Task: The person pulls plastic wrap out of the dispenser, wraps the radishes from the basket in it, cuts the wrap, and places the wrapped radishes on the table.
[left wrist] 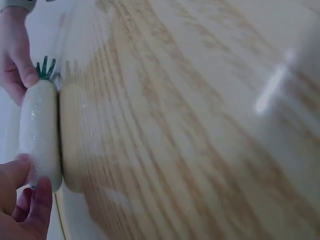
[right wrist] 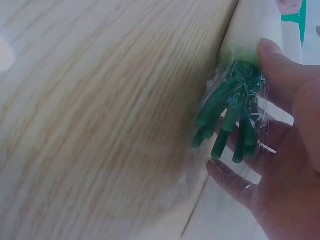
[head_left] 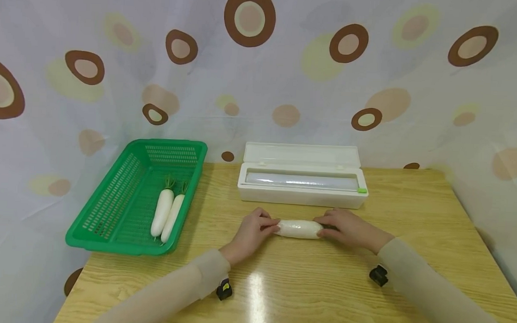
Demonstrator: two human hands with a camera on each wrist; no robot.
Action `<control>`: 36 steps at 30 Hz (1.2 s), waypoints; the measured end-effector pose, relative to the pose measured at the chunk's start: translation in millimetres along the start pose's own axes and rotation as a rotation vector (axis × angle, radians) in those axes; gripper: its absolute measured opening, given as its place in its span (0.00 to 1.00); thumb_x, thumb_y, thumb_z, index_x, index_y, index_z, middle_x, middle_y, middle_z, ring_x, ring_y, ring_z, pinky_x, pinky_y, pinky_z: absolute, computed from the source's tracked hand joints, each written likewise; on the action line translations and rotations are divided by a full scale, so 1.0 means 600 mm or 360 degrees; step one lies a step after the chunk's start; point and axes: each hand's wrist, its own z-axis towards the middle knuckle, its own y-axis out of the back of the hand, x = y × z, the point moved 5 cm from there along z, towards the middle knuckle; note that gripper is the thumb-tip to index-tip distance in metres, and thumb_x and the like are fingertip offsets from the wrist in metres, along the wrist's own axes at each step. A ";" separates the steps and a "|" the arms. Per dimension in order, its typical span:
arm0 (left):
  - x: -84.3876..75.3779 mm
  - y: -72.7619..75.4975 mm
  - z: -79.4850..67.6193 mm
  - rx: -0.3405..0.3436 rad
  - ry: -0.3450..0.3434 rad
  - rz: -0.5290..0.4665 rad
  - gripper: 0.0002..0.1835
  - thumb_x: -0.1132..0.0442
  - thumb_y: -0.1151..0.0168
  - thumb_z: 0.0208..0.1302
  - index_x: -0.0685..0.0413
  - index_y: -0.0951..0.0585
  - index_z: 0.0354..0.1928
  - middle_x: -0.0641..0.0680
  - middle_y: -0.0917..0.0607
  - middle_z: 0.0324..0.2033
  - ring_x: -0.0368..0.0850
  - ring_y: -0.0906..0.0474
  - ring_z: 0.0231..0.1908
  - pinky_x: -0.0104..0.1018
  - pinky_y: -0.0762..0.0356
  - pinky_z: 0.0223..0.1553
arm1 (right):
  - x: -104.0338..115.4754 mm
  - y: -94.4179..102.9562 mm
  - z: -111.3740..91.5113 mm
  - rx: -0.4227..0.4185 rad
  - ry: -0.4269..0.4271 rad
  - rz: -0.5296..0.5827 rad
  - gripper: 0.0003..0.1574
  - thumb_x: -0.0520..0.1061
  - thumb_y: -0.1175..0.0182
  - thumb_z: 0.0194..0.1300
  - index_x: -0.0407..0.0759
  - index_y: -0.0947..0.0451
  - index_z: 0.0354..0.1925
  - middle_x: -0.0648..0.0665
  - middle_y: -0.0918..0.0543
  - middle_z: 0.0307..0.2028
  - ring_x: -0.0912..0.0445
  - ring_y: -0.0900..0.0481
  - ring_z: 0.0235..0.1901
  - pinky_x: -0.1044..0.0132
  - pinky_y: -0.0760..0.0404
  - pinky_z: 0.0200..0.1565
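Note:
A white radish [head_left: 300, 229] wrapped in clear film lies crosswise on the wooden table. At its left end, my left hand [head_left: 252, 231] grips the tip between thumb and fingers; the same hand [left wrist: 27, 200] shows low in the left wrist view. My right hand [head_left: 346, 228] holds the leafy right end. In the right wrist view, its thumb [right wrist: 280, 62] rests on the radish beside the cut green stems [right wrist: 232, 112], with the other fingers behind them. Loose clear film [right wrist: 205, 100] hangs around the stems and past them.
Just behind the radish stands a white film dispenser box [head_left: 302, 198], lid raised, with a film roll [head_left: 301, 180] inside. A green basket [head_left: 120, 247] at the left contains two unwrapped radishes [head_left: 163, 212]. A patterned cloth [head_left: 288, 76] hangs behind the table [head_left: 313, 299].

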 end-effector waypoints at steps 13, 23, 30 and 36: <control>-0.013 -0.007 0.009 0.0264 -0.0218 0.0313 0.11 0.58 0.33 0.73 0.54 0.25 0.38 0.48 0.28 0.34 0.41 0.32 0.37 0.31 0.28 0.39 | 0.000 -0.001 -0.001 0.0002 0.0037 0.0032 0.24 0.49 0.35 0.74 0.34 0.17 0.59 0.46 0.14 0.43 0.55 0.19 0.40 0.55 0.20 0.43; -0.009 -0.016 0.022 0.0319 -0.0269 0.0332 0.15 0.57 0.30 0.71 0.52 0.28 0.33 0.47 0.32 0.31 0.40 0.36 0.34 0.31 0.33 0.38 | 0.009 0.007 -0.002 -0.0005 0.0045 0.0020 0.24 0.48 0.35 0.73 0.33 0.17 0.59 0.45 0.15 0.42 0.55 0.20 0.40 0.56 0.20 0.42; 0.002 -0.013 0.020 0.0347 -0.0135 0.0097 0.11 0.57 0.30 0.70 0.54 0.21 0.46 0.48 0.29 0.34 0.39 0.34 0.36 0.30 0.30 0.39 | 0.007 0.005 -0.002 0.0000 0.0041 0.0021 0.25 0.48 0.36 0.74 0.33 0.18 0.60 0.45 0.15 0.43 0.55 0.20 0.40 0.56 0.20 0.42; 0.008 -0.002 0.004 0.0184 -0.0115 -0.0067 0.17 0.58 0.31 0.71 0.54 0.13 0.59 0.47 0.21 0.38 0.37 0.28 0.38 0.29 0.24 0.41 | 0.001 -0.001 -0.003 0.0037 -0.0027 0.0067 0.27 0.51 0.37 0.75 0.33 0.19 0.62 0.45 0.14 0.45 0.55 0.19 0.42 0.56 0.20 0.43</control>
